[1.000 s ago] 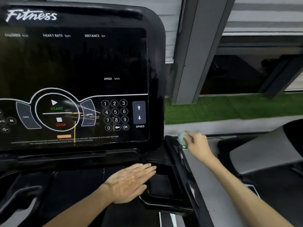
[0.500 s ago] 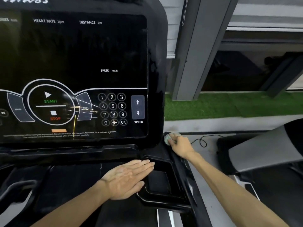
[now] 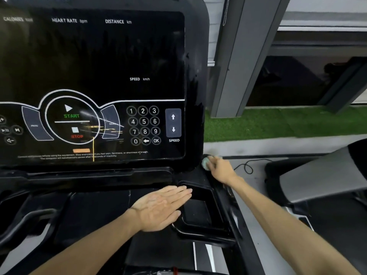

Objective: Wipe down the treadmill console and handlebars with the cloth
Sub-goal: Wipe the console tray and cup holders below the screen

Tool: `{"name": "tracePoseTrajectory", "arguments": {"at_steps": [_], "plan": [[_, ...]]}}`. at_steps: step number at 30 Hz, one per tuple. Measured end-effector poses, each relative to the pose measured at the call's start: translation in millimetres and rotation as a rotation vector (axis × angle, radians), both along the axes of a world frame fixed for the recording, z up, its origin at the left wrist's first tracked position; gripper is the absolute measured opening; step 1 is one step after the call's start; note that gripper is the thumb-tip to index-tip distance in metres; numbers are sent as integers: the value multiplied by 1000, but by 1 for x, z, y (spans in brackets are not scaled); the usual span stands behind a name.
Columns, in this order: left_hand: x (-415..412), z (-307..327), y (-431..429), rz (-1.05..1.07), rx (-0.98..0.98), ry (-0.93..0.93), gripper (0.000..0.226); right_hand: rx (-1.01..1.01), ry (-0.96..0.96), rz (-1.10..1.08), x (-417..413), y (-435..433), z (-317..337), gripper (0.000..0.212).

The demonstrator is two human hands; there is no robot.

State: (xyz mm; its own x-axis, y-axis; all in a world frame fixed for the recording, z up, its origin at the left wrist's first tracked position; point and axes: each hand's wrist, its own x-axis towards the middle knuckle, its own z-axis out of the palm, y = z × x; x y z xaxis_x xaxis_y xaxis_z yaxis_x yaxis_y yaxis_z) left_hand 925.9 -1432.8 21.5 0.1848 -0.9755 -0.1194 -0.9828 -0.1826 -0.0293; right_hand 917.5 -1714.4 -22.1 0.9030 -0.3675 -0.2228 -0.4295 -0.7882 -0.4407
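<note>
- At the right grip (image 3: pixel 220 169): fingers curled round a bunched pale green cloth (image 3: pixel 205 163), which is pressed to the lower right corner of the black console (image 3: pixel 195 76). The wadded hold is judged to suit working into that corner seam.
- Left of and below that grip: the left grip (image 3: pixel 160 207), fingers straight and pressed together, laid flat on the ledge under the screen (image 3: pixel 99 66). It holds nothing and is judged to be a brace for the reaching arm.
- Between the two grips: a recessed black tray (image 3: pixel 198 213). The left fingertips lie at its near corner.
- Far left of the left grip: a curved black handlebar (image 3: pixel 29 221), well apart from the cloth and judged not yet being wiped.
- Just right of the right grip: a thin black cable (image 3: pixel 246 167) looped on the grey floor. Beyond it are a green turf (image 3: pixel 278 122) strip and a grey pillar (image 3: pixel 234 56).
- Writing, up and left of the right grip:
  - Top row: "CALORIES", "HEART RATE bpm", "DISTANCE km".
  - Mid-screen: "SPEED km/h".
  - Dial: "START" in green, "STOP" in red.
  - Keypad: 1–9, 0, a back arrow, "OK".
  - Under the up and down arrows: "SPEED".
  - Warning line, partly legible: "…if you feel pain, faintness, or shortness of breath."
  - Brand lettering is cut off at the top edge and cannot be read.
</note>
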Motion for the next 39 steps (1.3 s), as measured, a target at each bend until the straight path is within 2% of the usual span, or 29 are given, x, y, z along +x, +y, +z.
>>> {"name": "tracePoseTrajectory", "arguments": {"at_steps": [2, 4, 7, 13, 21, 26, 29, 32, 35, 39], "plan": [[0, -1, 0, -1, 8, 31, 58, -25, 43, 19, 16, 3, 4, 34], [1, -2, 1, -3, -3, 2, 59, -59, -1, 20, 14, 7, 7, 33], [2, -6, 2, -3, 3, -32, 59, -58, -84, 18, -19, 13, 9, 34], [-1, 0, -1, -5, -12, 33, 58, -58, -175, 56, -97, 29, 1, 43], [-1, 1, -2, -11, 30, 27, 62, -2, -27, -48, -5, 2, 6, 35], [1, 0, -3, -5, 41, 47, 64, -131, -90, -31, -45, 18, 8, 40], [1, -2, -1, 5, 24, -16, 59, -113, -109, -28, -86, 29, -1, 47], [1, -2, -1, -1, 10, -33, 56, -73, -138, -20, -117, 40, -6, 46], [-1, -1, 0, -5, 23, -31, 57, -115, -83, -8, -108, 34, -8, 45], [0, 0, -1, -15, 49, -16, 59, -128, -39, -16, -50, 19, 6, 42]]}}
